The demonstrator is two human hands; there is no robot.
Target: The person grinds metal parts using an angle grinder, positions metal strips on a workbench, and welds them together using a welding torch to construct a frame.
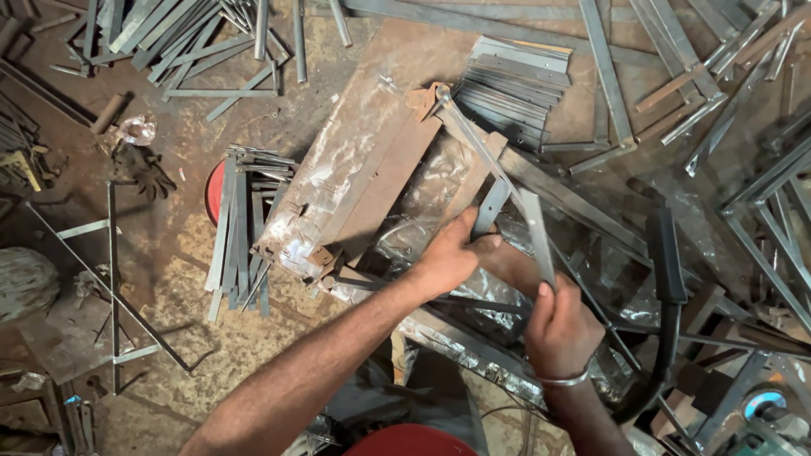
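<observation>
Big rusty metal jig [355, 173] takes up the middle of the floor, stacked flat bars [511, 84] just behind it. Left hand [448, 257] pinches a short grey strip [492, 207] by the jig; right hand [562, 329] is wrapped around another strip [537, 236] alongside.

Left hand [448, 257], right hand [559, 329] gripping metal strips [536, 232] over rusty workbench [355, 169].
</observation>
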